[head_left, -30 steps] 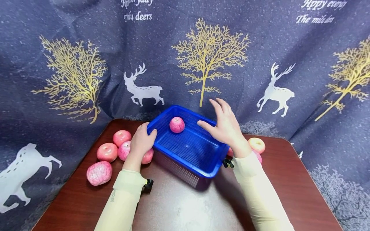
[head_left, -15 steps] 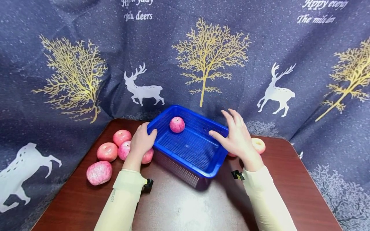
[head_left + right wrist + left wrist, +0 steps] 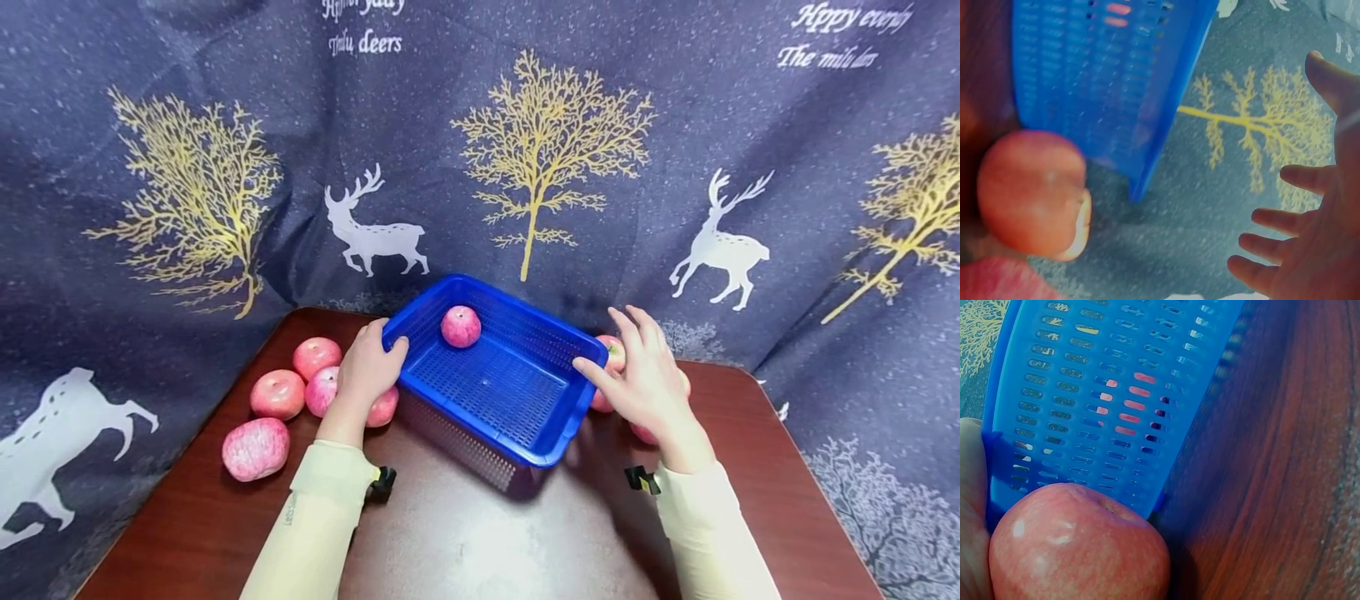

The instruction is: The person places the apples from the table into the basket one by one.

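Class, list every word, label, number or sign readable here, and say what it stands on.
"Hppy ever...": cloth, upper right; ending blurred.
"The milu ...": cloth, upper right; last word distorted.
"...yday": cloth, upper left; start of line unclear.
"deers": cloth, upper left; preceding word distorted.
Left sleeve: print too small to read.

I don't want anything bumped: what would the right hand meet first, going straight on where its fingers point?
Probably the printed backdrop: the right hand points toward it in the head view. The apple just left of it looks off that line, though depth is unclear.
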Motion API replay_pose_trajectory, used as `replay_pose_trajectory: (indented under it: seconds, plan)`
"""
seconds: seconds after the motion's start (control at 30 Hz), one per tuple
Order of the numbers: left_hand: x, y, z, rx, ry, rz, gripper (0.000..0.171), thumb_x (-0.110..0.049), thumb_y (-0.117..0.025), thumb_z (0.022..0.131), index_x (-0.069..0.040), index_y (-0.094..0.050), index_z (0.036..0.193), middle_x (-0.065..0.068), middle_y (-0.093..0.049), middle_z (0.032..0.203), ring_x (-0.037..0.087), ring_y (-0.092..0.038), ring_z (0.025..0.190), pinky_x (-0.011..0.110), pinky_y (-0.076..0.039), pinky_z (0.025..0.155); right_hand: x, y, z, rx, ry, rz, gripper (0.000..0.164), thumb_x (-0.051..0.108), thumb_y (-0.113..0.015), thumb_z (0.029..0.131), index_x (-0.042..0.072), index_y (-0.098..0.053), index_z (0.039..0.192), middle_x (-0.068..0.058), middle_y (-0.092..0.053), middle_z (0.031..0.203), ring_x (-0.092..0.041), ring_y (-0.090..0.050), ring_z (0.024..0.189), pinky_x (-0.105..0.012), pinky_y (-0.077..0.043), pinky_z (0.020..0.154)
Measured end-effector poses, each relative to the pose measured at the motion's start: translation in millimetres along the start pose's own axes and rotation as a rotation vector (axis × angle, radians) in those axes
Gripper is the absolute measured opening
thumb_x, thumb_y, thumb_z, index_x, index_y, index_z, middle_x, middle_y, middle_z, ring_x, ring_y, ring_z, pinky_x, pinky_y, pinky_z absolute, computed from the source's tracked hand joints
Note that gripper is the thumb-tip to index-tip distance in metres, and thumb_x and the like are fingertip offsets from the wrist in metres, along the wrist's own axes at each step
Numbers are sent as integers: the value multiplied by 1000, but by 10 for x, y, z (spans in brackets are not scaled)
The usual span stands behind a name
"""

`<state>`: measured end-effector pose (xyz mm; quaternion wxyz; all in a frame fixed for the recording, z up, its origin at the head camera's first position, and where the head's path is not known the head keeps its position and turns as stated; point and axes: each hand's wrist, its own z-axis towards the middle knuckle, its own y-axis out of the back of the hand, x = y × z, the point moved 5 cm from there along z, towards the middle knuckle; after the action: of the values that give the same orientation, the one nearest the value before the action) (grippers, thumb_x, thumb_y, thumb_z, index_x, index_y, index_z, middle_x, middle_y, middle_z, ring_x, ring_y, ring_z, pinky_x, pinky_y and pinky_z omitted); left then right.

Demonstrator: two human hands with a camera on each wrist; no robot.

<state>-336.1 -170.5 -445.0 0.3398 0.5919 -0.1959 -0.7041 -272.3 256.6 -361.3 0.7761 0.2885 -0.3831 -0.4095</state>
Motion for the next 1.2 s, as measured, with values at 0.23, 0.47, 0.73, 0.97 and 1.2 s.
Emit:
replay_pose_trajectory:
  seconds: [0.23, 0.47, 0.73, 0.97, 1.2]
  plan:
    - [20, -23, -5, -2, -3, 0, 62, -42, -60, 109, -3, -54, 157, 24, -62, 146, 46, -63, 129, 65, -48, 114, -246, -1, -21, -18, 3, -15, 94, 50, -89, 91, 5, -51, 164, -31, -44, 165, -54, -42, 152, -75, -35, 119]
    - [25, -29, -3, -5, -3, 3, 61, -42, -59, 110, -4, -54, 157, 24, -62, 146, 46, -64, 128, 65, -48, 113, -506, 81, -33, -20, -69, -68, 94, 53, -84, 94, 3, -47, 164, -33, -43, 162, -57, -40, 149, -78, -31, 116]
    - [16, -34, 2, 1, 2, 7, 61, -43, -59, 110, -4, -54, 157, 24, -61, 146, 46, -63, 130, 64, -47, 114, -788, 142, -33, -20, -152, -98, 97, 55, -83, 94, 2, -44, 165, -37, -40, 163, -62, -36, 151, -80, -28, 118]
    - [-7, -17, -1, 2, 2, 5, 62, -43, -59, 110, -4, -54, 158, 24, -61, 147, 46, -63, 130, 64, -48, 114, -947, 189, -65, 35, -243, -97, 105, 60, -77, 98, 3, -31, 173, -39, -33, 166, -64, -30, 152, -81, -26, 119]
    - [-21, 7, -13, 3, 9, 1, 63, -42, -59, 109, -3, -53, 159, 24, -61, 150, 47, -62, 132, 65, -47, 114, -1050, 210, -99, 80, -310, -105, 109, 65, -72, 100, 2, -23, 175, -42, -26, 168, -68, -28, 151, -83, -25, 117]
